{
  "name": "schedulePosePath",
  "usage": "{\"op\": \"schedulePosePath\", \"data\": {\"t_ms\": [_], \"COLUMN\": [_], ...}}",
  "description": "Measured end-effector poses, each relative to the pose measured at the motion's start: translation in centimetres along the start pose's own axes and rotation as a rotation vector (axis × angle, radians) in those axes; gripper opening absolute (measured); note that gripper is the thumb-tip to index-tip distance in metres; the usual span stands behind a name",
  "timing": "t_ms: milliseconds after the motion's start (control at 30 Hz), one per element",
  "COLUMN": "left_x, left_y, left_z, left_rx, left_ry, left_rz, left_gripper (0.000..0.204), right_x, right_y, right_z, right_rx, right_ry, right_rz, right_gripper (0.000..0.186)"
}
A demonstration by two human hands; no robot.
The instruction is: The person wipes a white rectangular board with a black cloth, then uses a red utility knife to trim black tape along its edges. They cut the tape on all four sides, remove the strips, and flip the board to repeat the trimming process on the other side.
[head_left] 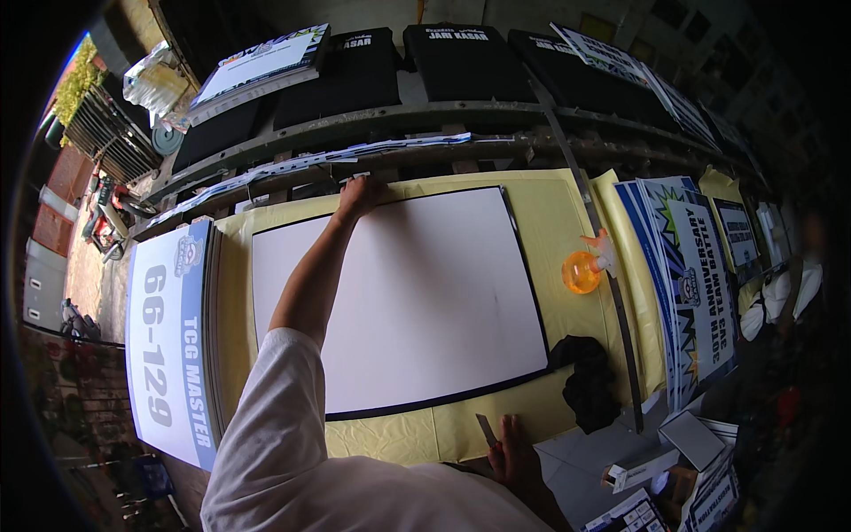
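A large white board (pixel 417 301) with a thin dark edge lies on yellow sheeting (pixel 550 213). My left arm stretches across it. At its far edge, my left hand (pixel 359 197) has its fingers curled down beside a small pale piece (pixel 355 176); whether they grip it is hard to see. Low in the picture, near the board's front edge, my right hand (pixel 514 450) is closed around a cutter knife (pixel 486 430). The flat grey blade points away from me, and the handle is hidden in the fingers.
An orange spray bottle (pixel 582 272) stands right of the board, beside a long metal strip (pixel 620 324). Black cloth (pixel 587 381) lies at the near right corner. Printed boards are stacked at left (pixel 168 337) and right (pixel 683 284). Black panels (pixel 470 66) rest beyond a rail.
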State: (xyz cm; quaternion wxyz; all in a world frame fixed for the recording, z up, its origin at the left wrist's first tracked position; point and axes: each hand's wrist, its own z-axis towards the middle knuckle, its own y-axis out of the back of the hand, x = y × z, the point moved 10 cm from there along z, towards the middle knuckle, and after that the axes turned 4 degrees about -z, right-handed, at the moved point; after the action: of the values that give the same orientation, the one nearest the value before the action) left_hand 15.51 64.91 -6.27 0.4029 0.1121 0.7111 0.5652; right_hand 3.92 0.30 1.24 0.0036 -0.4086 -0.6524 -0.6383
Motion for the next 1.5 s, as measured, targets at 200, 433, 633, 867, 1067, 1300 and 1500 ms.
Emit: {"op": "schedulePosePath", "data": {"t_ms": [200,433,633,867,1067,1300,1500], "left_x": [-0.2,0.7,-3.0,-12.3,-7.3,0.0,4.6], "left_y": [0.4,0.3,4.3,5.9,6.0,9.6,8.3], "left_z": [-0.6,-0.3,-3.9,-23.4,-38.3,-41.4,-42.2], "left_rx": [-0.037,-0.091,-0.347,-0.248,-0.204,-0.028,0.051], "left_ry": [-0.049,-0.059,-0.166,-0.39,-0.11,-0.209,-0.334], "left_rz": [-0.074,-0.066,-0.044,-0.183,0.0,0.084,0.252], "left_gripper": [0.035,0.035,0.028,0.029,0.059,0.078,0.085], "right_x": [0.2,0.4,0.1,0.7,1.4,1.3,6.6], "right_y": [0.0,0.1,0.0,0.5,1.0,1.5,2.3], "right_z": [0.2,0.1,0.4,1.0,1.4,1.9,4.1], "right_rx": [0.006,0.006,0.029,0.101,0.202,0.298,0.324], "right_ry": [-0.017,-0.018,0.003,0.071,0.093,0.102,0.117], "right_rz": [-0.003,0.008,0.037,-0.031,-0.074,-0.161,-0.17], "right_gripper": [0.071,0.071,0.07,0.068,0.063,0.058,0.029]}}
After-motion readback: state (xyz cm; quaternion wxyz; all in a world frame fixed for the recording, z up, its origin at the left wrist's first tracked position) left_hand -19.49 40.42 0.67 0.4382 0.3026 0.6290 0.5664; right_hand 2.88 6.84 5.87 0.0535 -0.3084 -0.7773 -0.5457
